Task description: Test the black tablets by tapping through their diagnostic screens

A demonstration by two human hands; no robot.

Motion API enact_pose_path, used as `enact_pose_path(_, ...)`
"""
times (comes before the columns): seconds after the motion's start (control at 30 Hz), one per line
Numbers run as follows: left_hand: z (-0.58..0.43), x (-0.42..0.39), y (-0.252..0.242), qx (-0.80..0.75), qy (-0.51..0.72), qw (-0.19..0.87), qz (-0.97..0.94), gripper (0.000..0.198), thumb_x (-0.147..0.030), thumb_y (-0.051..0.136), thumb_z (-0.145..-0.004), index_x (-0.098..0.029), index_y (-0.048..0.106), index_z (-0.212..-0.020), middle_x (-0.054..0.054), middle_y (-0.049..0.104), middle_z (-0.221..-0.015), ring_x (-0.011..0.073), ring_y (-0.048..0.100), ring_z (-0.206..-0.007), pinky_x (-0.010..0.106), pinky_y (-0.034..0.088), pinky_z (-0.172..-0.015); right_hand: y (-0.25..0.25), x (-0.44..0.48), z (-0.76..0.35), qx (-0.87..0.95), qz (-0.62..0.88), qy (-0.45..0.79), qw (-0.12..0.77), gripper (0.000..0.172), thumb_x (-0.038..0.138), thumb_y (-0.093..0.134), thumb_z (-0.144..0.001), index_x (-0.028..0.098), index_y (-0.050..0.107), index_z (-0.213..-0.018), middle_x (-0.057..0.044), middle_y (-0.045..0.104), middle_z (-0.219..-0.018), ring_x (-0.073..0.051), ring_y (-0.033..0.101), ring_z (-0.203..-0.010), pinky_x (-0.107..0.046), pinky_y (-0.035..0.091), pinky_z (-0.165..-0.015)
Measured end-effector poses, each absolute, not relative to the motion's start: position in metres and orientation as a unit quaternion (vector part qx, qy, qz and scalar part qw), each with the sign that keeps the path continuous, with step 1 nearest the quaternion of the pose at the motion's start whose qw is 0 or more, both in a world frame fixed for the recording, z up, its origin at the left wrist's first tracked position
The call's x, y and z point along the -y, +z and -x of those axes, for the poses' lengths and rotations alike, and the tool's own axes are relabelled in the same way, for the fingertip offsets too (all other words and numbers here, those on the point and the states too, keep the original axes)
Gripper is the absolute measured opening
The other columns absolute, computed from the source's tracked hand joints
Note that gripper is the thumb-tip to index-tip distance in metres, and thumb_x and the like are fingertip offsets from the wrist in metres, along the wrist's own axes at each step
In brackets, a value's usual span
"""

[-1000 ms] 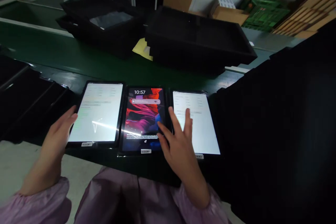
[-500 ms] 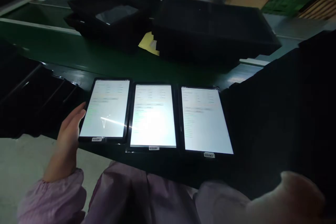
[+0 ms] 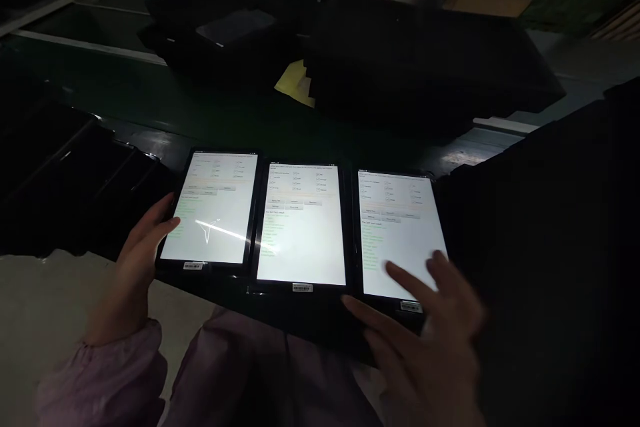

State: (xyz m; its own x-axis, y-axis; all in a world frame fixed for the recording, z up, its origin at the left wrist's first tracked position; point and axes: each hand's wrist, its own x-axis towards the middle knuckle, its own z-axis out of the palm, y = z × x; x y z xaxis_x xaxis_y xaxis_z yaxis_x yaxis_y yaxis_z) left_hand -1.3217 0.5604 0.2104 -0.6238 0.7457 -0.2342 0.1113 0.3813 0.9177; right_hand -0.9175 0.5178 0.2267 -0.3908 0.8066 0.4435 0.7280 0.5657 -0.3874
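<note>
Three lit tablets lie side by side, their screens showing rows of checkboxes, grey buttons and green text. My left hand (image 3: 143, 247) is closed on the side edge of the left tablet (image 3: 210, 203), its thumb over the screen and its other fingers partly hidden at the edge. The middle tablet (image 3: 301, 227) has a small barcode label at its lower edge. Over the lower part of the right tablet (image 3: 397, 233) my right hand (image 3: 425, 327) is open, fingers spread and a little blurred. Whether a fingertip touches the glass I cannot tell.
Black trays (image 3: 70, 180) stand at the left. Beyond the tablets are a stacked black tray (image 3: 210, 27), a large black box (image 3: 430, 47) and a yellow paper (image 3: 295, 82) on the green bench (image 3: 210, 110). A dark bulk (image 3: 550, 233) fills the right side.
My right hand has come in from the lower right to above the right tablet. My left thumb has moved onto the left tablet's screen. Screen text is sharper and the surroundings look darker.
</note>
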Motion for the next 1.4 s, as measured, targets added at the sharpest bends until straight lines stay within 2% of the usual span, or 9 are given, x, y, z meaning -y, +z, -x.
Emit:
enact_pose_path(0.17, 1.336, -0.551, 0.219, -0.773, 0.343, 0.401, -0.354, 0.104, -0.049, 0.079, -0.079, -0.028, 0.028, -0.167, 0.005, 0.029, -0.173, 0.0340, 0.028, -0.158, 0.054, 0.025, -0.128, 0.207, -0.537, 0.952, 0.888, 0.388, 0.090, 0.229, 0.025, 0.028, 0.056, -0.103, 0.033, 0.074, -0.118, 0.000, 0.044, -0.163, -0.042, 0.002, -0.162, -0.071, 0.056, -0.101)
enact_pose_path(0.3, 1.334, -0.538, 0.233, -0.788, 0.207, 0.398, -0.422, 0.127, -0.065, 0.080, -0.073, -0.037, 0.003, -0.169, 0.003, 0.002, -0.178, 0.0395, 0.008, -0.162, 0.065, 0.023, -0.124, 0.197, -0.547, 0.956, 0.859, 0.434, 0.087, 0.258, 0.029, 0.024, 0.053, -0.104, 0.029, 0.070, -0.127, -0.003, 0.035, -0.169, -0.045, 0.002, -0.161, -0.082, 0.046, -0.105)
enact_pose_path(0.4, 1.329, -0.533, 0.235, -0.791, 0.148, 0.358, -0.473, 0.138, -0.070, 0.083, -0.066, -0.035, -0.002, -0.169, 0.009, -0.003, -0.178, 0.0457, 0.006, -0.160, 0.073, 0.024, -0.120, 0.198, -0.548, 0.941, 0.818, 0.479, 0.074, 0.310, 0.031, 0.020, 0.053, -0.104, 0.029, 0.070, -0.128, -0.002, 0.033, -0.170, -0.044, 0.009, -0.161, -0.082, 0.036, -0.114)
enact_pose_path(0.53, 1.321, -0.542, 0.227, -0.837, 0.162, 0.273, -0.447, 0.143, -0.070, 0.087, -0.059, -0.023, 0.011, -0.170, 0.017, 0.008, -0.176, 0.0489, 0.015, -0.158, 0.073, 0.024, -0.120, 0.204, -0.535, 0.907, 0.757, 0.524, 0.054, 0.387, 0.025, 0.015, 0.060, -0.100, 0.031, 0.078, -0.107, 0.006, 0.048, -0.161, -0.042, 0.019, -0.159, -0.079, 0.028, -0.121)
enact_pose_path(0.63, 1.315, -0.555, 0.224, -0.869, 0.211, 0.214, -0.393, 0.135, -0.067, 0.087, -0.059, -0.020, 0.023, -0.169, 0.016, 0.020, -0.174, 0.0486, 0.021, -0.157, 0.070, 0.023, -0.123, 0.205, -0.522, 0.884, 0.752, 0.542, 0.030, 0.373, 0.023, 0.014, 0.063, -0.098, 0.030, 0.079, -0.097, 0.007, 0.051, -0.158, -0.043, 0.021, -0.158, -0.081, 0.030, -0.119)
enact_pose_path(0.8, 1.310, -0.571, 0.234, -0.858, 0.292, 0.251, -0.340, 0.115, -0.056, 0.083, -0.068, -0.030, 0.031, -0.167, 0.006, 0.041, -0.168, 0.0435, 0.038, -0.151, 0.065, 0.028, -0.124, 0.195, -0.511, 0.865, 0.781, 0.529, 0.008, 0.331, 0.021, 0.016, 0.062, -0.098, 0.028, 0.079, -0.096, 0.004, 0.049, -0.160, -0.045, 0.019, -0.158, -0.082, 0.030, -0.118)
enact_pose_path(0.97, 1.308, -0.570, 0.237, -0.842, 0.333, 0.263, -0.332, 0.100, -0.045, 0.077, -0.077, -0.026, 0.034, -0.165, 0.008, 0.047, -0.163, 0.0396, 0.043, -0.149, 0.063, 0.031, -0.123, 0.188, -0.519, 0.871, 0.735, 0.592, 0.008, 0.331, 0.021, 0.025, 0.059, -0.103, 0.028, 0.080, -0.103, -0.002, 0.046, -0.162, -0.046, 0.017, -0.159, -0.085, 0.031, -0.114)
enact_pose_path(1.2, 1.279, -0.559, 0.244, -0.865, 0.386, 0.234, -0.222, 0.066, -0.048, 0.075, -0.082, -0.039, 0.062, -0.146, -0.002, 0.061, -0.151, 0.0375, 0.052, -0.144, 0.058, 0.040, -0.120, 0.194, -0.525, 0.884, 0.756, 0.540, 0.040, 0.367, 0.030, 0.012, 0.059, -0.100, 0.030, 0.076, -0.116, -0.002, 0.049, -0.159, -0.042, 0.023, -0.158, -0.078, 0.036, -0.116)
enact_pose_path(1.4, 1.290, -0.566, 0.237, -0.872, 0.383, 0.248, -0.177, 0.058, -0.056, 0.075, -0.080, -0.038, 0.072, -0.136, 0.005, 0.074, -0.131, 0.0419, 0.067, -0.125, 0.069, 0.043, -0.112, 0.193, -0.529, 0.890, 0.767, 0.514, 0.032, 0.383, 0.029, 0.010, 0.061, -0.097, 0.029, 0.077, -0.111, -0.003, 0.054, -0.153, -0.041, 0.028, -0.156, -0.074, 0.041, -0.114)
